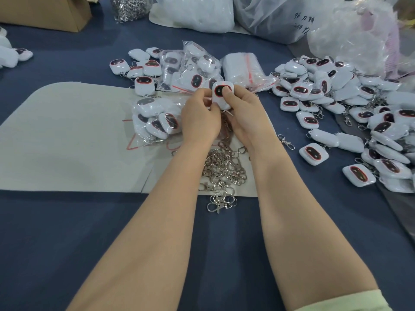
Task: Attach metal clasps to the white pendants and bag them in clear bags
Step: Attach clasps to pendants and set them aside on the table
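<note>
Both hands meet at the middle of the table around one white pendant [222,92] with a dark, red-rimmed oval face. My right hand [243,113] grips it, thumb pressed on the face. My left hand [199,115] pinches at its lower left edge; whatever sits between those fingertips is hidden. A heap of metal clasps [223,169] lies between my forearms. Loose pendants [336,104] are piled to the right. Bagged pendants [157,118] lie left of my hands, and more bagged pendants [190,70] lie behind them. A stack of clear bags [243,68] with red strips lies behind my hands.
A pale grey mat [67,135] covers the blue table [67,243] at left. Large plastic sacks [280,16] stand along the back, with a bag of clasps [129,6] and a cardboard box [45,12] at the far left. A single clasp [286,142] lies right of my wrist.
</note>
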